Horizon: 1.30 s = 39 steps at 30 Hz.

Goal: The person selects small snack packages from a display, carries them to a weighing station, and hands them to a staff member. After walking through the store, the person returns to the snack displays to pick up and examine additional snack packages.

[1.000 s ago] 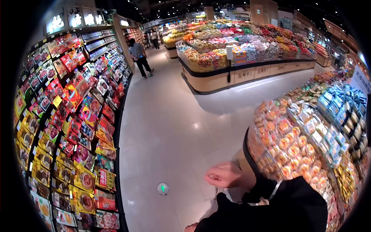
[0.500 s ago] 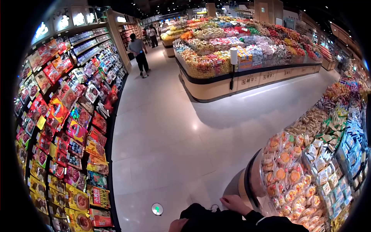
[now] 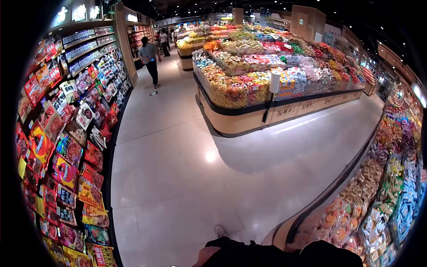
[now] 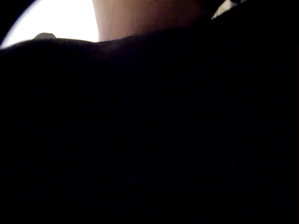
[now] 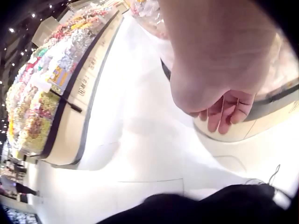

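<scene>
My right hand [image 5: 222, 91] hangs at my side in the right wrist view, its fingers loosely curled with nothing in them. Close beside it is the curved base of a snack display [image 5: 247, 126]. Only a patch of my left hand [image 3: 207, 255] shows at the bottom of the head view, next to dark clothing; its fingers are hidden. A dark sleeve [image 4: 149, 130] fills most of the left wrist view, with bare skin [image 4: 145, 21] above it. The right hand is out of sight in the head view, where a black sleeve [image 3: 329, 253] shows.
Packaged snacks fill a tall shelf [image 3: 66, 147] along the left. A large island of wrapped sweets [image 3: 262, 75] stands ahead, with another snack bin [image 3: 364, 209] at the right. A pale tiled floor [image 3: 178, 178] runs between them. A person [image 3: 150, 60] is farther up the aisle.
My view has moved forward along the aisle and the island looks nearer. The right hand, raised in front a second ago, has dropped out of the head view. The person ahead remains in the aisle.
</scene>
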Tool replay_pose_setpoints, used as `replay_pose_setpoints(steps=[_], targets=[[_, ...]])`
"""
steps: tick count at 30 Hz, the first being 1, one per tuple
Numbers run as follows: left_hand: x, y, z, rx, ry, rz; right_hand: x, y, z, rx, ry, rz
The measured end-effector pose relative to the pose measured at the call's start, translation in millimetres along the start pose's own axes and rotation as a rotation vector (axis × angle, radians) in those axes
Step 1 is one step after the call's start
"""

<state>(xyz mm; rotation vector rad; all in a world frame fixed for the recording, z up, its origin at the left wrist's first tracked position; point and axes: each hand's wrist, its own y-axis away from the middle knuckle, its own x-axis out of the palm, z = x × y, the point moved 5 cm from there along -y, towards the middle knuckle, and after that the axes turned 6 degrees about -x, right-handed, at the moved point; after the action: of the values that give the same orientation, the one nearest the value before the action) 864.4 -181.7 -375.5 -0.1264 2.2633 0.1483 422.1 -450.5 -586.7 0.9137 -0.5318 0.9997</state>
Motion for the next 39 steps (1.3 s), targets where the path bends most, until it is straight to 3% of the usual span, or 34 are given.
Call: replay_pose_setpoints(steps=[3,4,5,7,9,11,12,15,20,22,25,27,28,32,34,38,39], targets=[[-5.6,-44.7,33.2,0.000,-0.032,-0.046,-23.6,27.1,19.2,0.499,0.200,-0.783],[-17.6,-56.2,30.9,-0.022,-0.053,-0.080,22.6,26.6,59.7,0.421,0.756,-0.849],[-29.8,-65.4,30.0,-0.021,-0.036,-0.069,82.1,10.8,85.8,0.435,0.753,-0.864],[-120.7,-97.8,-21.9,0.066,0.095,-0.162,152.4,-0.2,123.8,0.081,0.603,-0.946],[-131.0,-127.3,-13.0,0.064,0.062,-0.043,126.3,-23.6,106.4,0.093,0.524,-0.926],[-135.6,-156.8,-1.7,0.187,-0.008,-0.010,119.4,-46.9,113.1,-0.013,1.101,-0.763],[-140.4,-172.2,4.1,0.246,0.014,-0.034,88.6,-62.2,100.6,-0.023,1.217,-0.651],[-165.4,-228.5,12.3,0.192,0.012,0.055,89.1,-69.9,113.2,0.134,1.077,-0.776],[-219.1,-324.9,9.2,0.125,0.047,-0.010,66.0,-110.0,173.9,0.203,0.980,-0.835],[-232.8,-366.6,13.5,0.024,0.060,-0.010,59.6,-139.9,208.2,0.166,0.994,-0.818],[-254.3,-423.5,-2.4,0.059,0.106,-0.092,59.3,-201.5,284.9,-0.007,1.101,-0.731],[-247.2,-450.2,10.7,0.071,0.094,-0.111,67.5,-243.0,347.2,-0.070,0.833,-0.825],[-245.6,-465.0,15.3,0.085,0.083,-0.126,66.6,-259.6,377.8,0.002,0.468,-1.013],[-254.5,-510.0,10.1,0.089,0.060,-0.090,62.1,-312.3,485.4,-0.213,0.613,-0.970],[-265.7,-543.6,2.8,0.090,0.037,-0.003,64.4,-344.8,525.2,-0.199,0.713,-0.935],[-266.4,-608.3,14.3,0.148,0.072,0.016,57.6,-393.0,561.4,-0.201,0.760,-0.868],[-264.5,-625.4,21.2,0.174,0.098,-0.008,54.3,-402.5,561.6,-0.131,0.735,-0.863]])
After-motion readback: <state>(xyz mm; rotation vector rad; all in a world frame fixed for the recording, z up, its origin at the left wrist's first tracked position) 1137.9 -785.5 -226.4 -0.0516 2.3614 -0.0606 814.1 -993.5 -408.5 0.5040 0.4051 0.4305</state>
